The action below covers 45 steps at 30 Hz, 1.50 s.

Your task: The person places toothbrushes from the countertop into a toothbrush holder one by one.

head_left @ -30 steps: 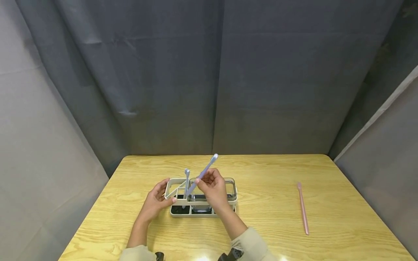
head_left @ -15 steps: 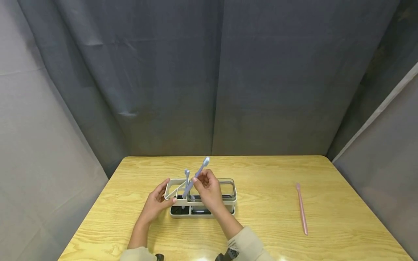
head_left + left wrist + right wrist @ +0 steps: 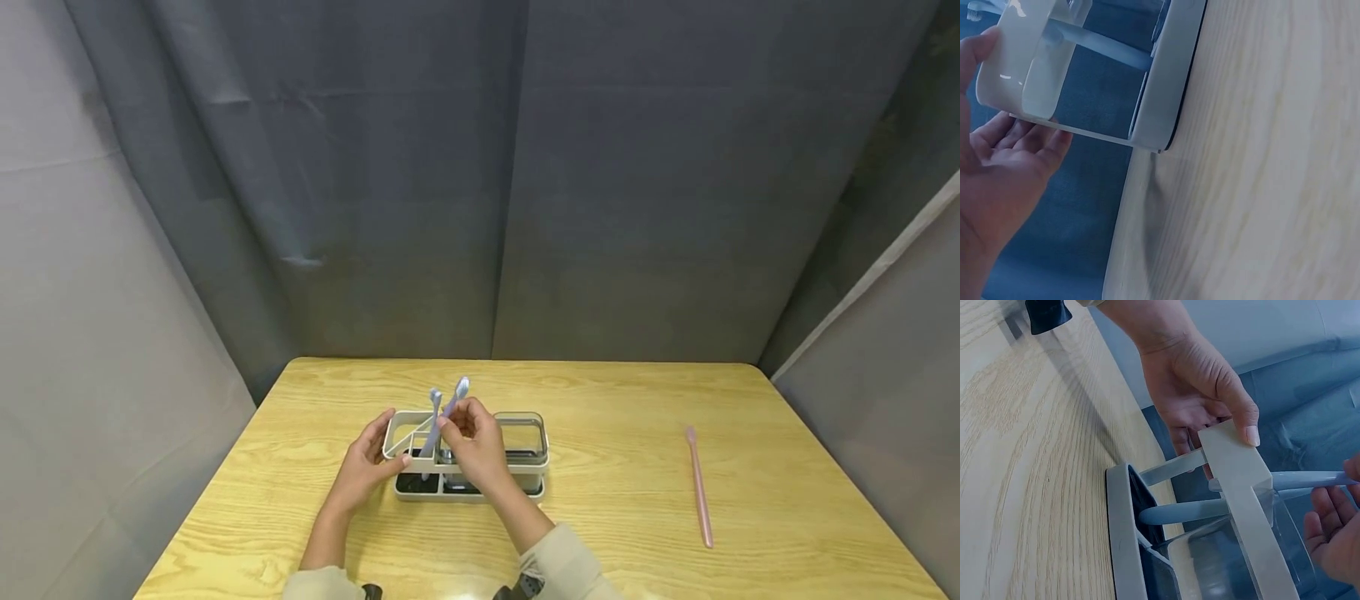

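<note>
One purple toothbrush (image 3: 454,399) is pinched btwn thumb & fingers of the R hand (image 3: 477,447), bristle head up, handle tilted down into the upper frame of a two-tier white holder (image 3: 528,469); in the R wrist view a short bit of its tip shows just under that frame. Right by it, a light-blue toothbrush (image 3: 436,398) stands in the L part of the holder, also head up, slightly tilted; its handle runs thru the upper frame to the base, per the R wrist view. L hand (image 3: 358,477) is clamped on the L end of the holder, thumb on the front of the upper frame, other fingers round back. Thin diagonal divider (image 3: 408,436) crosses the upper frame at that end; a clear container (image 3: 1210,559) sits in the holder next to the brushes, partly hidden by the R hand in the head view. Holder stands upright on the wood-grain tabletop (image 3: 600,433), approx L of centre. Well apart, on the R side, a pink toothbrush (image 3: 701,496) lies flat, head end pointing away from the person. Lt-colored sleeves (image 3: 566,567) on both arms, w/ black gear at the wrists. Dk grey curtain (image 3: 375,208) hangs behind.
</note>
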Available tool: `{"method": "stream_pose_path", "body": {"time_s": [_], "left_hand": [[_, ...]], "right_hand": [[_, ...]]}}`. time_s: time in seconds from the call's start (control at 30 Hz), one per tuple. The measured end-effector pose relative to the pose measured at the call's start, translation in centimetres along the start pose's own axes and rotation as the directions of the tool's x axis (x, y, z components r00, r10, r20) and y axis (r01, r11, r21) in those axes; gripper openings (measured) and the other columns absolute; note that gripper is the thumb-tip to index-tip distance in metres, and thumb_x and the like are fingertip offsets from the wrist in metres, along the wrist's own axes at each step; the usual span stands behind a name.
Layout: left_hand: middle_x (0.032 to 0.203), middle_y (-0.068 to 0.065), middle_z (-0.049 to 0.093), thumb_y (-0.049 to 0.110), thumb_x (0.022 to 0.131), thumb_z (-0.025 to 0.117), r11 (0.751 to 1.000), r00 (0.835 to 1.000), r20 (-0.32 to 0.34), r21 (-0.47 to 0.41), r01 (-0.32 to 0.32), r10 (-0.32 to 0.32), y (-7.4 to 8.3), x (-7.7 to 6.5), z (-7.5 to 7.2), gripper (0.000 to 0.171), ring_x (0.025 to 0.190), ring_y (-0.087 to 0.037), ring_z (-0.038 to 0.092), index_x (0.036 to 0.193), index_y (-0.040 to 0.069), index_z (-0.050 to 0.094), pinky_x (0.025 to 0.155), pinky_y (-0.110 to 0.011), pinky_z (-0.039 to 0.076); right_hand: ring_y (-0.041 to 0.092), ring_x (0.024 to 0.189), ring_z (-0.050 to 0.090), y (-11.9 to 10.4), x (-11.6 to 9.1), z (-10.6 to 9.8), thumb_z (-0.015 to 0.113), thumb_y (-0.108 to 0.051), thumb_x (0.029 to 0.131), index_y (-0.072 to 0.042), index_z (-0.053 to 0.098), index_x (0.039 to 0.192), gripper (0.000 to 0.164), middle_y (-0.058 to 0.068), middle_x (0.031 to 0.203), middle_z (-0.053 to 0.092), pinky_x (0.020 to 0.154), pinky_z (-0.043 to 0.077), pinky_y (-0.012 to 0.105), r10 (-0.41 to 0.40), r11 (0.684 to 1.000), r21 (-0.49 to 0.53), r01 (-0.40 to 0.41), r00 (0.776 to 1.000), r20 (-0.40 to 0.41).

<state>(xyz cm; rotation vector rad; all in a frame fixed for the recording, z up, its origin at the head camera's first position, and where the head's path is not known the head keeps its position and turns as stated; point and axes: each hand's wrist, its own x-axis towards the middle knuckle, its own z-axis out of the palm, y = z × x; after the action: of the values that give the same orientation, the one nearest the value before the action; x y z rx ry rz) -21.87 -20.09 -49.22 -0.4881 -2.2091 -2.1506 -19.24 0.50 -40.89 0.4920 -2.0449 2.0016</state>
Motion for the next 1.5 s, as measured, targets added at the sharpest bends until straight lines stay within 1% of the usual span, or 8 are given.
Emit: {"method": "stream_pose_path", "body": {"time_s": [0.23,0.33,0.5,0.6,0.77,1.07,1.23,1.5], "left_hand": [[0.142,-0.02,0.035,-0.001,0.08,0.071,0.999,0.999,0.008,-0.026,0.046,-0.046,0.0,-0.1,-0.2,0.075,0.129,-0.04,0.03,0.143,0.004,0.03,0.096,-0.025,0.036],[0.142,-0.019,0.036,0.0,0.079,0.072,0.999,0.999,0.006,-0.013,0.052,-0.052,0.1,-0.1,-0.1,0.076,0.13,-0.04,0.03,0.143,0.004,0.031,0.099,-0.032,0.035],[0.143,-0.016,0.037,0.003,0.079,0.073,0.998,0.998,-0.005,0.013,0.06,-0.06,0.3,0.0,-0.1,0.078,0.13,-0.037,0.031,0.144,0.005,0.031,0.103,-0.043,0.029],[0.143,-0.014,0.037,0.004,0.079,0.073,0.998,0.998,-0.004,0.015,0.066,-0.066,0.3,0.1,-0.2,0.078,0.13,-0.034,0.032,0.144,0.005,0.03,0.103,-0.045,0.027],[0.143,-0.014,0.036,0.005,0.079,0.074,0.997,0.998,0.004,0.013,0.07,-0.07,0.3,0.1,-0.4,0.078,0.13,-0.031,0.033,0.144,0.006,0.03,0.103,-0.046,0.027],[0.142,-0.015,0.038,0.002,0.079,0.073,0.997,0.997,-0.008,0.002,0.075,-0.075,0.4,0.0,-0.4,0.076,0.13,-0.034,0.032,0.143,0.006,0.032,0.103,-0.045,0.027],[0.143,-0.018,0.035,0.0,0.079,0.073,0.997,0.997,-0.004,0.005,0.08,-0.08,0.6,-0.1,-0.4,0.078,0.131,-0.035,0.03,0.144,0.005,0.03,0.104,-0.045,0.026],[0.141,-0.017,0.039,0.004,0.077,0.076,0.993,0.996,-0.05,0.09,0.076,-0.072,0.4,-0.5,-0.4,0.077,0.129,-0.031,0.035,0.142,0.007,0.035,0.103,-0.047,0.028]], "right_hand": [[0.032,0.083,0.057,-0.1,-0.1,0.0,0.062,0.007,0.084,0.01,0.055,0.091,0.011,0.023,0.087,0.06,0.068,0.046,0.031,0.041,0.999,-0.008,-0.041,0.999,0.024],[0.03,0.082,0.057,0.2,0.1,0.1,0.063,0.005,0.084,0.009,0.057,0.091,0.011,0.02,0.087,0.061,0.067,0.046,0.032,0.053,0.998,-0.031,-0.052,0.998,0.03],[0.028,0.08,0.058,2.6,0.8,0.3,0.065,0.0,0.085,0.005,0.062,0.093,0.01,0.014,0.087,0.063,0.07,0.048,0.035,0.059,0.996,-0.065,-0.055,0.997,0.054],[0.024,0.078,0.059,3.8,1.2,0.5,0.068,-0.002,0.084,0.003,0.063,0.091,0.01,0.009,0.084,0.063,0.068,0.049,0.032,0.076,0.994,-0.087,-0.069,0.994,0.078],[0.017,0.07,0.058,4.0,1.3,0.6,0.071,-0.002,0.08,-0.002,0.063,0.085,0.009,0.003,0.077,0.062,0.06,0.049,0.024,0.128,0.984,-0.137,-0.112,0.986,0.11],[0.011,0.062,0.056,3.9,1.5,0.5,0.072,0.003,0.075,-0.002,0.062,0.078,0.012,0.001,0.072,0.063,0.054,0.048,0.022,0.121,0.971,-0.222,-0.085,0.981,0.151],[0.014,0.065,0.057,3.8,1.5,0.2,0.072,0.001,0.076,-0.001,0.061,0.081,0.012,0.004,0.074,0.062,0.055,0.048,0.023,0.15,0.976,-0.182,-0.117,0.973,0.177],[0.021,0.077,0.058,2.9,0.9,-1.1,0.071,-0.001,0.08,0.007,0.059,0.097,0.022,0.012,0.087,0.061,0.063,0.05,0.026,0.204,0.979,-0.027,-0.203,0.952,0.229]]}}
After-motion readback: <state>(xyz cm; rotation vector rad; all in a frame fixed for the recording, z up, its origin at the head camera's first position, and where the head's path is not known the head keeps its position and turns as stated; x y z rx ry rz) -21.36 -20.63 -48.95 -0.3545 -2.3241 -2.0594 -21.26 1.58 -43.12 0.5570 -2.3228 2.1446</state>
